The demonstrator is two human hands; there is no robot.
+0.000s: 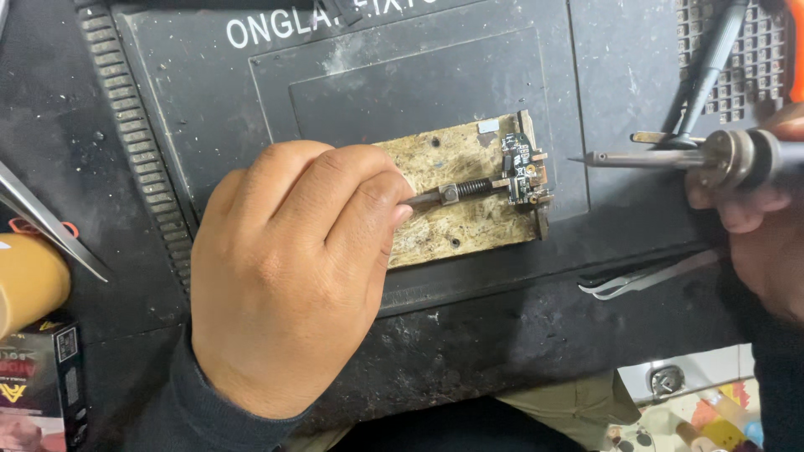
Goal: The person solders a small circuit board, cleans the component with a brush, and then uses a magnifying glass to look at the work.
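Left hand [293,276] fingers pinched shut on spring clamp rod [456,192], pressing small circuit board [523,172] against stop on scorched fixture plate [444,213], mid worktop. Right hand [754,209] closed around soldering iron [670,157], tip just right of board, apart. Judgement: hold clamp steady, bring tip in slowly.

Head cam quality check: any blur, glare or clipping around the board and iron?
Head view: even, soft light, no hard shadows; small circuit board and spring clamp rod are sharp; slight glare on the soldering iron collar and the tweezers; left hand is sharp and hides part of the fixture plate; right hand is cut by the frame edge and a little soft.
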